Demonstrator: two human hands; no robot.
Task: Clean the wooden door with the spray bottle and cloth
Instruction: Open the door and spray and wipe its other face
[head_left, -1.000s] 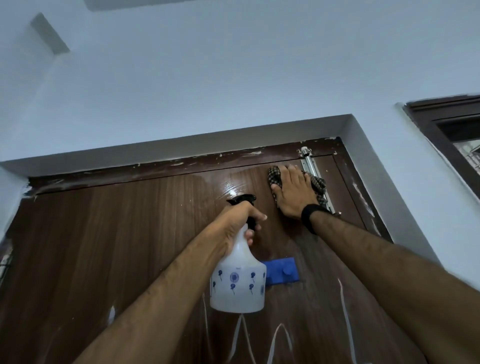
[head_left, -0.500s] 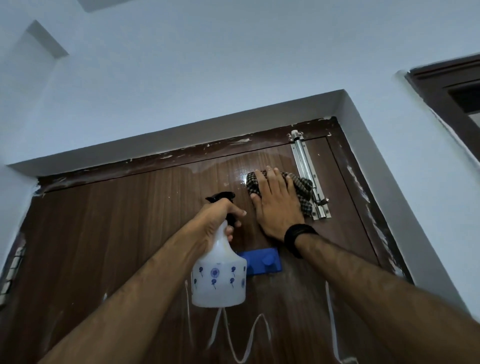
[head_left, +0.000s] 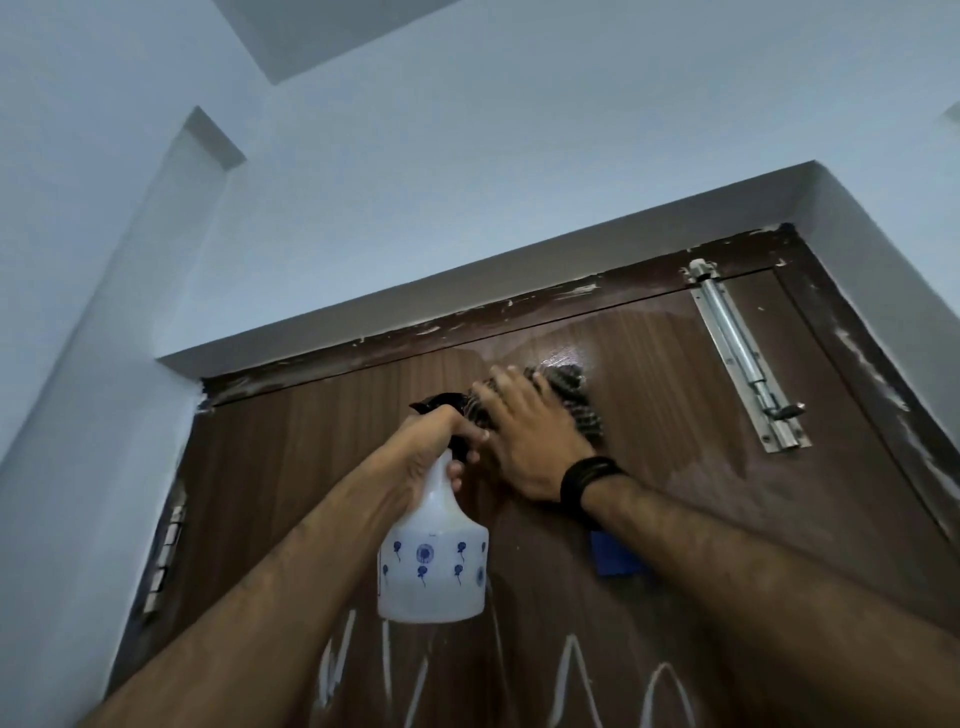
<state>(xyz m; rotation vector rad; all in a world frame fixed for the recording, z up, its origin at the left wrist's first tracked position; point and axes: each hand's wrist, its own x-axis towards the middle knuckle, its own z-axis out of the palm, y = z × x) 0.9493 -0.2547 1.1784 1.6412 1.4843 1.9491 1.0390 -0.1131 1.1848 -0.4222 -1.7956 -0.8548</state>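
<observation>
Right hand (head_left: 524, 441) presses flat, fingers straight, on the cloth (head_left: 574, 400) against the door (head_left: 311, 467) near its top, wiping the wet patch, while left hand (head_left: 431, 441) grips the bottle (head_left: 431, 561) neck, apparently ready to spray.

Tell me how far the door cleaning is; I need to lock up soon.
Done: a wet sheen covers the door's top, near the bolt. In hand: the right hand presses the cloth there; the left hand grips the bottle. Left: the white scrawls lower down.
</observation>
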